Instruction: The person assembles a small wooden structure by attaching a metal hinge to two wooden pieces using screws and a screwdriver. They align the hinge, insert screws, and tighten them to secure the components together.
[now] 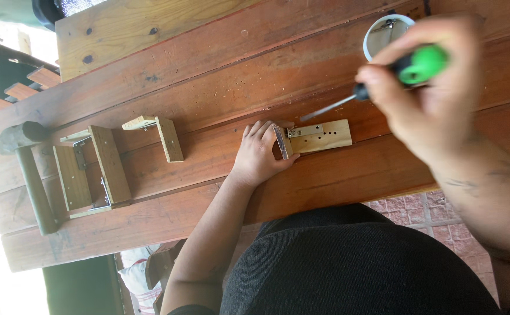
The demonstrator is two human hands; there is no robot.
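My left hand [259, 153] rests on the wooden table [208, 76], fingers closed round a small upright wood piece [282, 143] joined by a metal bracket [305, 131] to a flat light wood block [328, 136] with several drilled holes. My right hand [433, 87] is raised above the table and grips a screwdriver [383, 79] with a green and black handle. Its metal shaft slants down to the left, the tip just above the bracket.
Left of the hand lie other small wood pieces: an L-shaped one [161, 135] and a bracketed assembly [91, 172]. A hammer-like tool [27, 169] with a green handle lies at the far left. A round white-rimmed container [380, 32] sits behind my right hand. Brick paving [418, 213] shows below the table edge.
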